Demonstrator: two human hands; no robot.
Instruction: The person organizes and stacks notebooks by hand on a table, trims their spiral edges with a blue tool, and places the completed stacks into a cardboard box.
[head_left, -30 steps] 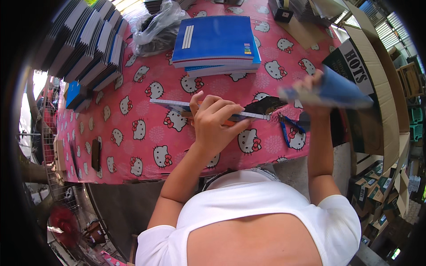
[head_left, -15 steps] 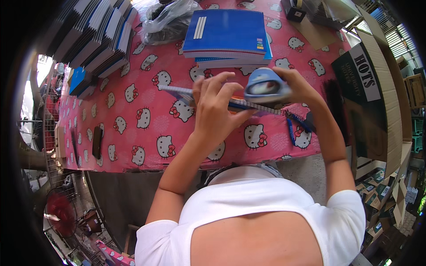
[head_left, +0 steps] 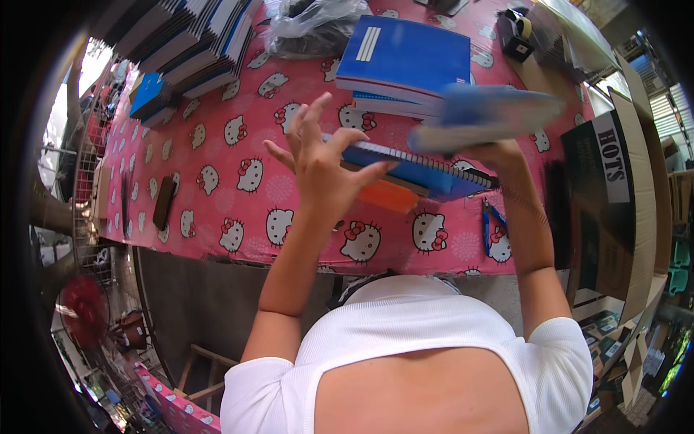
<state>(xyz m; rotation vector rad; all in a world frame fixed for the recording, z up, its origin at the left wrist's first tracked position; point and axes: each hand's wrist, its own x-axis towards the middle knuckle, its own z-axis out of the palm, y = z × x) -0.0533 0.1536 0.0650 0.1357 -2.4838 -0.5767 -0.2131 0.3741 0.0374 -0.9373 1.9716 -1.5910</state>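
Note:
My left hand (head_left: pixel 323 163) pinches a blue spiral notebook (head_left: pixel 434 176) between thumb and index finger, its other fingers spread. The notebook is held tilted above the table, with the coil along its upper edge. A loose end of dark coil wire (head_left: pixel 524 201) trails off the notebook's right end, beside my right wrist. My right hand (head_left: pixel 499 154) is closed under a blue and pale tool (head_left: pixel 499 116), smeared by motion, just above the coiled edge. Below the notebook shows an orange block-like piece (head_left: pixel 390 195), partly hidden. Blue-handled pliers (head_left: pixel 486 228) lie nearby on the table.
A stack of blue notebooks (head_left: pixel 405 54) stands beyond my hands on the pink patterned tablecloth (head_left: pixel 249 177). Piled notebooks (head_left: pixel 195 43) are at far left, near a plastic bag (head_left: pixel 311 32). A tape dispenser (head_left: pixel 515 36) sits far right; a cardboard box (head_left: pixel 596 173) borders the right side.
The tool in my right hand has swung to the right and turned sideways. The notebook has tilted, showing more of its blue cover and the orange piece. The whole view has shifted slightly.

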